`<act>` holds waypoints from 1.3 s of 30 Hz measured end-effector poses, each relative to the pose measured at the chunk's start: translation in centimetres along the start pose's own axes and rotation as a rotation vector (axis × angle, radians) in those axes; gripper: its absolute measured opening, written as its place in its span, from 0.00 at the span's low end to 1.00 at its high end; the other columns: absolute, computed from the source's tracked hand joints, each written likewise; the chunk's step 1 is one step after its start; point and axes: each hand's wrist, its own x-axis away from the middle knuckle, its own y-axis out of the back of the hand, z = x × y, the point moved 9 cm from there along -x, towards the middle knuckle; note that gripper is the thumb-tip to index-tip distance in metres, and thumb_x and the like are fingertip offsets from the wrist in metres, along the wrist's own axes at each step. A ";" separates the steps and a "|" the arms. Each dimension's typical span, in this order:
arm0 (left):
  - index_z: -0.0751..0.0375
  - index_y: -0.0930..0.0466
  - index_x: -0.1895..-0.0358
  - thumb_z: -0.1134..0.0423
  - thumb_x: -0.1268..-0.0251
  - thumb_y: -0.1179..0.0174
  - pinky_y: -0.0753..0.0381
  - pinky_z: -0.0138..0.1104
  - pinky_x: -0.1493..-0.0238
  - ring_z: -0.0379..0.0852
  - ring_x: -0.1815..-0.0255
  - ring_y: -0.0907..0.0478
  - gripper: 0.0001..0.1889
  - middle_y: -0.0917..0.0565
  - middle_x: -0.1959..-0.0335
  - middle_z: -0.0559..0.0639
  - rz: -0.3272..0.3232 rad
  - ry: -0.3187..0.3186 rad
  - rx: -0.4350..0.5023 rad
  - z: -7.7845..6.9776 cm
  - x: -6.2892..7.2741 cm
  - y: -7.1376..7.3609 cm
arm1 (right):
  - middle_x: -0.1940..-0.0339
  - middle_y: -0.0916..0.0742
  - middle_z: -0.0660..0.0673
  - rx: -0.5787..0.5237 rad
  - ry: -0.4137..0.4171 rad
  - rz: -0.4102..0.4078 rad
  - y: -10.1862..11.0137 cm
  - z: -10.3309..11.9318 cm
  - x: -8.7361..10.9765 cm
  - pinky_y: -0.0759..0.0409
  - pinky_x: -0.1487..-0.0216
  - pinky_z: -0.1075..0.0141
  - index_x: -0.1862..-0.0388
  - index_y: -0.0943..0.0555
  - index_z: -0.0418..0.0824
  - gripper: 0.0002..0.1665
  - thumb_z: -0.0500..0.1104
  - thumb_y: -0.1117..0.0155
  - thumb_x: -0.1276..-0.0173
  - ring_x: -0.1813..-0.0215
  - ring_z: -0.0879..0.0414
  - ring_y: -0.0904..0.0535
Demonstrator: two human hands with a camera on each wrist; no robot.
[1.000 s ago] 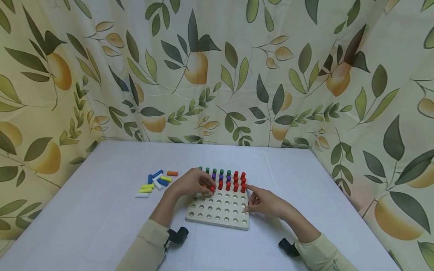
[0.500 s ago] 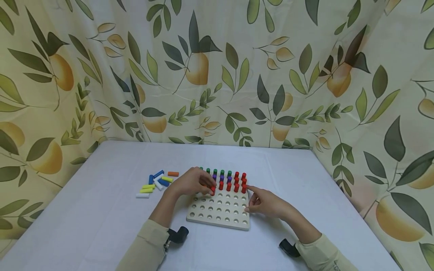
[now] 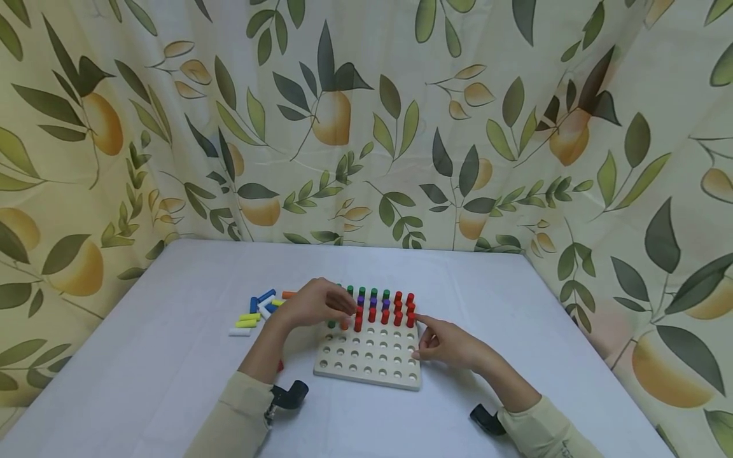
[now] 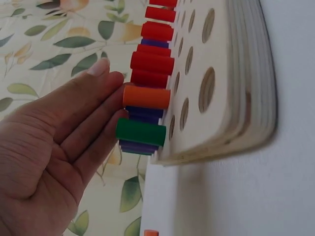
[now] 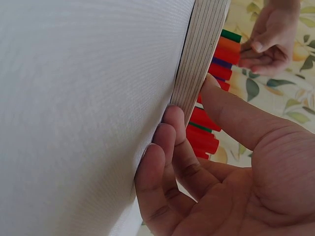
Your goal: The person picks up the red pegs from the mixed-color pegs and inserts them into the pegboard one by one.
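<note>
A wooden pegboard [image 3: 366, 375] lies on the table, its back rows filled with green, purple and red pegs and its front holes bare. My left hand [image 3: 317, 304] hovers at the board's left side, fingers loosely extended, holding nothing. In the left wrist view its fingertips are close beside an orange peg [image 4: 146, 97] and a green peg [image 4: 141, 132], both upright in the board. A red peg [image 3: 357, 324] stands in the board just right of that hand. My right hand [image 3: 449, 342] grips the board's right edge, thumb on top and fingertips against its side [image 5: 194, 64].
Loose blue, white and yellow pegs [image 3: 248, 322] lie on the white-covered table [image 3: 206, 273] left of the board, with an orange peg [image 3: 289, 294] behind. A red peg [image 3: 280, 366] shows beside my left wrist. A patterned curtain [image 3: 366, 172] hangs behind.
My left hand has let go of the red peg and drawn back to the left; the peg now stands free in its hole. The right hand stays on the board's edge.
</note>
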 end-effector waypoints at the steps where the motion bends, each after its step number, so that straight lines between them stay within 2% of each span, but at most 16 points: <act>1: 0.60 0.11 0.51 0.69 0.36 0.28 0.16 0.38 0.49 0.41 0.56 0.13 0.11 0.11 0.58 0.44 -0.001 -0.001 -0.002 0.1 0.2 0.2 | 0.66 0.19 0.48 -0.001 0.003 0.001 0.0 0.0 0.0 0.26 0.64 0.61 0.21 0.38 0.30 0.50 0.44 0.22 0.35 0.63 0.54 0.24; 10: 0.61 0.11 0.49 0.67 0.36 0.27 0.16 0.37 0.49 0.40 0.56 0.13 0.13 0.11 0.57 0.43 -0.045 -0.029 0.002 0.8 1.6 2.2 | 0.66 0.19 0.49 0.010 -0.011 0.004 0.0 0.0 -0.2 0.26 0.63 0.62 0.21 0.38 0.30 0.50 0.45 0.22 0.34 0.62 0.55 0.24; 16: 0.63 0.11 0.51 0.70 0.37 0.27 0.15 0.37 0.51 0.44 0.57 0.12 0.12 0.11 0.59 0.47 -0.086 -0.046 0.028 1.5 2.7 3.9 | 0.65 0.19 0.49 0.009 -0.003 0.004 0.2 -0.2 -0.3 0.26 0.61 0.61 0.21 0.38 0.30 0.50 0.45 0.23 0.34 0.62 0.55 0.24; 19: 0.61 0.11 0.53 0.70 0.37 0.27 0.15 0.38 0.52 0.44 0.58 0.12 0.11 0.11 0.60 0.46 -0.093 -0.032 0.024 2.2 3.5 4.5 | 0.65 0.19 0.48 -0.004 0.003 0.005 0.2 -0.3 -0.2 0.26 0.60 0.60 0.21 0.38 0.29 0.50 0.45 0.23 0.34 0.62 0.54 0.24; 27: 0.59 0.10 0.54 0.66 0.38 0.25 0.16 0.39 0.48 0.44 0.56 0.12 0.10 0.10 0.59 0.47 -0.085 -0.002 0.011 5.0 6.9 6.0 | 0.65 0.19 0.49 -0.009 -0.006 0.010 -0.1 -0.4 -0.4 0.26 0.61 0.61 0.21 0.38 0.30 0.51 0.46 0.23 0.34 0.62 0.55 0.24; 33: 0.60 0.11 0.52 0.64 0.38 0.25 0.16 0.36 0.50 0.44 0.55 0.13 0.12 0.10 0.59 0.45 -0.095 0.036 -0.006 6.9 9.6 7.5 | 0.65 0.19 0.48 -0.005 -0.008 0.007 -0.1 -0.2 -0.2 0.26 0.61 0.59 0.21 0.38 0.29 0.51 0.45 0.22 0.34 0.62 0.54 0.24; 39: 0.61 0.12 0.49 0.65 0.36 0.27 0.17 0.32 0.50 0.45 0.54 0.13 0.13 0.10 0.57 0.48 -0.041 0.061 0.008 7.7 11.5 7.3 | 0.65 0.20 0.48 -0.013 -0.006 0.001 -0.1 -0.2 -0.1 0.27 0.61 0.58 0.22 0.38 0.30 0.51 0.45 0.22 0.35 0.62 0.54 0.25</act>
